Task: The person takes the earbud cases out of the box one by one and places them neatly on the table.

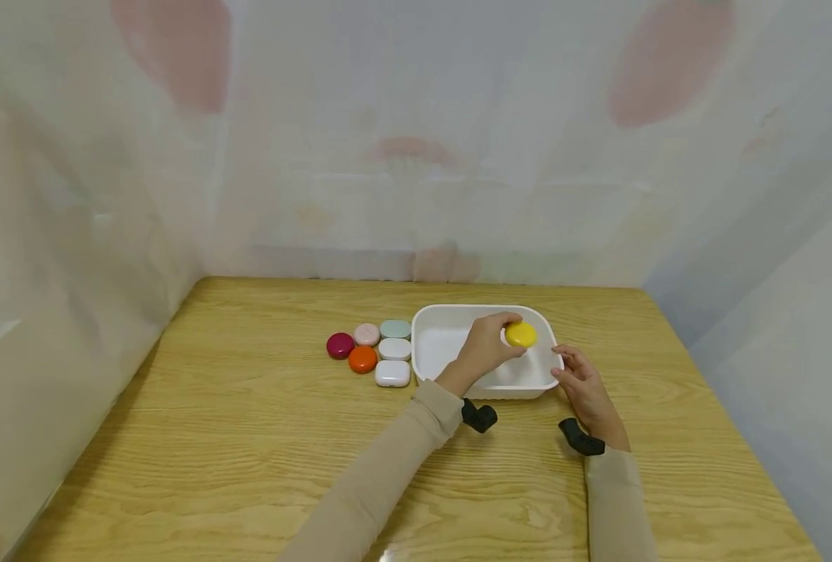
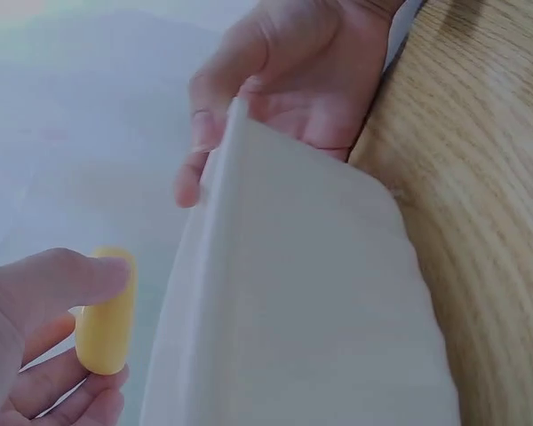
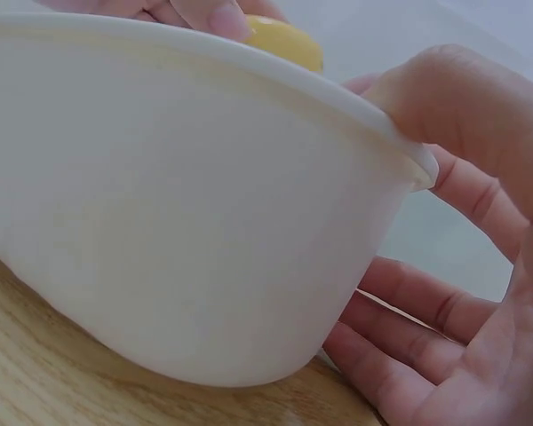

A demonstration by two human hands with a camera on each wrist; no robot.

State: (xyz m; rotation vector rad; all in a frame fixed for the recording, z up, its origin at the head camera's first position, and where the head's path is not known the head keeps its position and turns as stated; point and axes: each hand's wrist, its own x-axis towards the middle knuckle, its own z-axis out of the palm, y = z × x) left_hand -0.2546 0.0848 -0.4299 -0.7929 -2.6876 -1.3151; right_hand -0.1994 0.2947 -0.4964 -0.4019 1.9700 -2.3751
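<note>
My left hand [image 1: 485, 343] pinches a small round glossy yellow case [image 1: 521, 334] between thumb and fingers, holding it over the right part of a white plastic tub [image 1: 451, 309]. Seen edge-on in the left wrist view, the yellow case [image 2: 107, 319] is thick with rounded sides. At the tub's right end, my right hand [image 1: 584, 386] grips the rim, thumb over the top and other fingers along the outer wall. In the right wrist view the tub's wall [image 3: 178, 204] hides part of the yellow case [image 3: 286, 43]. The left forearm crosses the tub's near edge.
Left of the tub lie several small cases close together: dark red [image 1: 340, 346], pink [image 1: 367, 335], orange [image 1: 363, 359], pale green [image 1: 396, 329], an off-white oval [image 1: 395, 349] and a white one [image 1: 392, 373]. A pale curtain [image 1: 416, 211] hangs behind the wooden table [image 1: 247, 437].
</note>
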